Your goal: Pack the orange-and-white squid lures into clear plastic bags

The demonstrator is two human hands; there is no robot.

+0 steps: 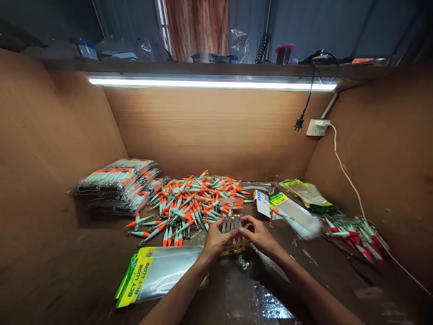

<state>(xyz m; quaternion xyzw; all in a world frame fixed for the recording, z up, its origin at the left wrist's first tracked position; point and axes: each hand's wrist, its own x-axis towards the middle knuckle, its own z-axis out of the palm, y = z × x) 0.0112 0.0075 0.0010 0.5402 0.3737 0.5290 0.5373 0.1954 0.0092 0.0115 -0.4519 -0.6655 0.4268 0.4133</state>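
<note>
Both my hands grip a small clear bag of fishing lures point(232, 223) at the front of the lure pile. My left hand point(216, 239) pinches its left side, and my right hand point(255, 232) holds its right side with bent fingers. Several lures stand side by side in the bag, pale at the top and red lower down. A yellow printed header point(238, 249) shows below my fingers. Just behind lies a big heap of orange and white lures point(189, 198). Flat bags with yellow "BCT LURE" headers point(162, 273) lie left of my left forearm.
Packed lure bundles point(117, 185) are stacked at the left. Right of the heap are a white-and-blue card point(262, 204), more clear bags point(299, 219) and red-white lures point(361, 237). A black plug point(299, 123) dangles near the outlet point(317, 128); a white cord point(348, 174) runs down the right wall.
</note>
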